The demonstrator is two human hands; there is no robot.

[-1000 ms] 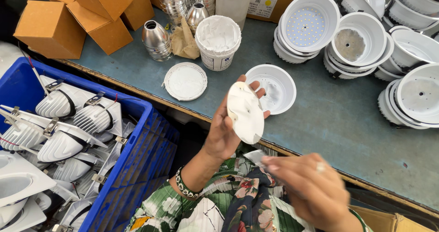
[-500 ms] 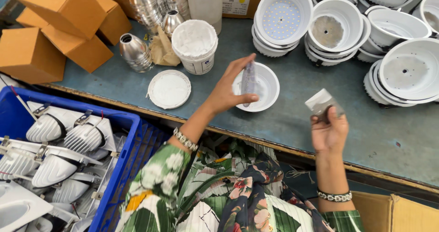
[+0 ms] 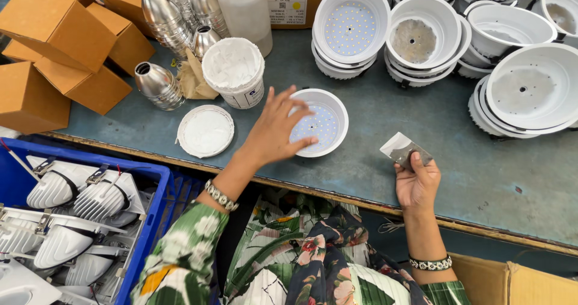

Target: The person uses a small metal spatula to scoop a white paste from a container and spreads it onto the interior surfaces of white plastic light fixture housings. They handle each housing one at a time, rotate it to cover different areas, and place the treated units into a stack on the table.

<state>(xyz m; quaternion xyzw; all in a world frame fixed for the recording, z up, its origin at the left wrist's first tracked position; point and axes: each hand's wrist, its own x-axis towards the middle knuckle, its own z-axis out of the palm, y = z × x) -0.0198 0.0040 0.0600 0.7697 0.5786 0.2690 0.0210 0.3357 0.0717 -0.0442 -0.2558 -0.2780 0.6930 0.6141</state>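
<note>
I see my left hand [image 3: 274, 130] stretched forward over the surface [image 3: 421, 124], fingers [image 3: 288, 103] spread wide and laid across the near rim of a white downlight housing [image 3: 322, 123] whose LED disc shows inside the bowl. The fingertips rest on or just over the disc; I cannot tell whether they press it or only brush it. The housing sits directly under those fingers, near the front edge of the surface.

My right hand [image 3: 415, 181] is raised beside it, thumb and forefinger pinching a small grey-and-white scrap, perhaps a peeled film or pad [image 3: 404, 150], held just above the surface and well apart from the housing.

My judgement of the risks: with the fingers fanned out and not gripping, a sideways push could slide the light housing toward the surface's edge, since nothing braces it. Pressing unevenly on the disc could seat it tilted. A white lid [image 3: 205, 130] and an open white tub of paste [image 3: 233, 70] lie just beyond the left wrist's outer side; a careless sweep of the forearm could knock them.

The left forearm reaches diagonally, wrist slightly bent down; the right forearm rises nearly straight, palm toward me.
</note>
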